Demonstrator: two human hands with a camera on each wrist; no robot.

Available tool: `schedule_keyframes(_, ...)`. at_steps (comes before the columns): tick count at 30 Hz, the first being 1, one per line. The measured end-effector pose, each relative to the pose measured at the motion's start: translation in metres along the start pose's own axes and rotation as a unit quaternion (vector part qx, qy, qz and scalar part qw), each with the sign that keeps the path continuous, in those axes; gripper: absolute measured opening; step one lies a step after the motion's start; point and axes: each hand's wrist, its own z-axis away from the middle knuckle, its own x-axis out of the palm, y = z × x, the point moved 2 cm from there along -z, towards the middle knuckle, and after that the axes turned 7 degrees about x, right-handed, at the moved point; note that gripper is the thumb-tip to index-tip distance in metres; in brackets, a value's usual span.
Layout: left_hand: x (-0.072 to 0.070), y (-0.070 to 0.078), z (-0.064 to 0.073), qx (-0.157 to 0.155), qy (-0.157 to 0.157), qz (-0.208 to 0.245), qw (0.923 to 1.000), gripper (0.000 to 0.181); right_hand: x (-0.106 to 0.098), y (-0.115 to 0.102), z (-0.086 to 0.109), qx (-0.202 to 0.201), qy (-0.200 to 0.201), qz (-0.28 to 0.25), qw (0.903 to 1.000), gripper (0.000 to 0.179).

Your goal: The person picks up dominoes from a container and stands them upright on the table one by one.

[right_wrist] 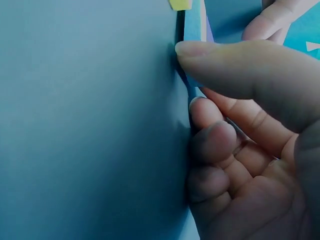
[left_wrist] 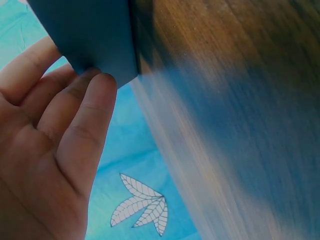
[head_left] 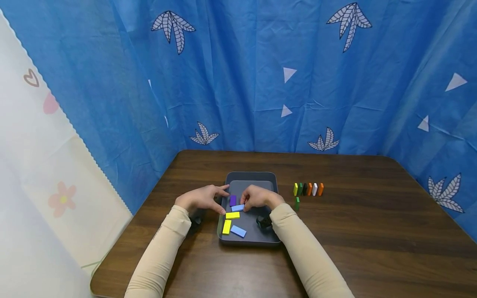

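My right hand [head_left: 258, 196] pinches one end of a light blue block [head_left: 237, 208] inside the grey tray [head_left: 257, 236]. In the right wrist view the thumb lies against the block [right_wrist: 194, 25], and the other fingers curl below it. My left hand [head_left: 201, 198] is at the tray's left rim with its thumb and index finger spread. The left wrist view has its fingertips touching the tray's outer wall [left_wrist: 95, 30]. Near the right fingertips are a purple block [head_left: 232, 200] and a yellow block [head_left: 232, 215].
Toward the tray's near left corner lie another yellow block [head_left: 227, 227] and a second light blue block [head_left: 238, 231]. Right of the tray stands a row of several upright blocks [head_left: 309, 189], with one green block [head_left: 297, 203] in front. A blue curtain [head_left: 238, 82] hangs behind the wooden table [head_left: 372, 231].
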Motion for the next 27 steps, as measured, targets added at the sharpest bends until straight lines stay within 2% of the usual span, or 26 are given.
schedule_keyframes(8, 0.0, 0.001, 0.0, -0.006, -0.001, -0.002, 1.0, 0.069, -0.002, 0.005, 0.0, -0.013, 0.007, -0.027, 0.9995, 0.004)
schedule_keyframes(15, 0.0, 0.001, 0.001, -0.009, 0.0, -0.001, 1.0, 0.069, -0.005, 0.006, 0.004, -0.026, 0.012, -0.08, 0.9963, 0.005)
schedule_keyframes(21, 0.0, 0.002, 0.002, -0.013, 0.002, 0.01, 0.9999, 0.069, -0.013, 0.003, 0.01, -0.041, 0.034, -0.126, 0.9906, 0.008)
schedule_keyframes(27, 0.0, 0.002, 0.001, -0.011, 0.005, 0.016, 0.9998, 0.069, -0.019, 0.003, 0.012, -0.067, 0.065, -0.133, 0.9868, 0.011)
